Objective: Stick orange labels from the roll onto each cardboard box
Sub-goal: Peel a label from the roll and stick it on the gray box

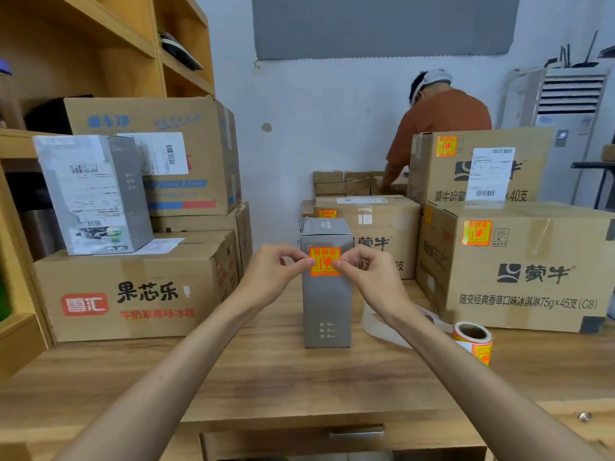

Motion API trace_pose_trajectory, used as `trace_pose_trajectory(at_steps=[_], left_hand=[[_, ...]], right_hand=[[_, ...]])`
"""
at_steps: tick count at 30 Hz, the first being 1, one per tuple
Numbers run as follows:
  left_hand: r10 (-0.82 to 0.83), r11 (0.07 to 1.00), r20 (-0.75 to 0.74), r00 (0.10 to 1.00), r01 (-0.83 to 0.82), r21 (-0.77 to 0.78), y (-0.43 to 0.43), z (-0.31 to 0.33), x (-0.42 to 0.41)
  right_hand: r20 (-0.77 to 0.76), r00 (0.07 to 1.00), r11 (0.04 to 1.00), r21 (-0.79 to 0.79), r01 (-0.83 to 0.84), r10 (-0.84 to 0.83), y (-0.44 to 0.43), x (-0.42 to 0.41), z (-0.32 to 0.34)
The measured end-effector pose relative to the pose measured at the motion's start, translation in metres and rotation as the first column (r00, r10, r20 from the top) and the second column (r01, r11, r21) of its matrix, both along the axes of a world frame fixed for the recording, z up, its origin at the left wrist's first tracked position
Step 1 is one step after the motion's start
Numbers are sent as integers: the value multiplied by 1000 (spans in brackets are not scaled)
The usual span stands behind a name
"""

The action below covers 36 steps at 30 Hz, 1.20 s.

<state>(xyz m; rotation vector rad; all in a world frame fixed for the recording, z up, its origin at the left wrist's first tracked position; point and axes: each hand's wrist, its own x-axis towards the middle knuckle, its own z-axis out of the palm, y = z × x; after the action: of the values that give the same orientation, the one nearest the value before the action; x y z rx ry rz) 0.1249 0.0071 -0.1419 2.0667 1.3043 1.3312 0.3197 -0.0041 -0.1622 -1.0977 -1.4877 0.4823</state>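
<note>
Orange label pinched between left hand and right hand, against upright grey carton; label roll right of right hand.

At 9 o'clock the left box says 雪汇 in red and 果芯乐 in black. At 3 o'clock the right box says 蒙牛 and 75g×45支(C8). At 2 o'clock the top box says 蒙牛 and 40支. The middle orange label shows a glass sign; its words are blurry.
</note>
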Motion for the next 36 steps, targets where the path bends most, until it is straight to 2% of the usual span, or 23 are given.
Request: trace_pose_trajectory(at_steps=[5,11,17,27,36], left_hand=[[113,993,99,989,-115,15,14,-7,9],[239,969,98,966,-244,41,17,-12,12],[329,942,26,944,-330,59,14,-8,14],[375,923,-20,927,-371,99,15,-7,20],[404,906,-65,912,-390,165,16,-6,24]], right_hand=[[120,975,982,50,184,-189,11,-10,6],[204,925,947,73,313,-321,16,-20,4],[207,910,932,28,360,-358,19,-26,2],[184,904,920,4,393,-387,19,-27,4],[196,892,913,43,406,-406,20,-28,3]])
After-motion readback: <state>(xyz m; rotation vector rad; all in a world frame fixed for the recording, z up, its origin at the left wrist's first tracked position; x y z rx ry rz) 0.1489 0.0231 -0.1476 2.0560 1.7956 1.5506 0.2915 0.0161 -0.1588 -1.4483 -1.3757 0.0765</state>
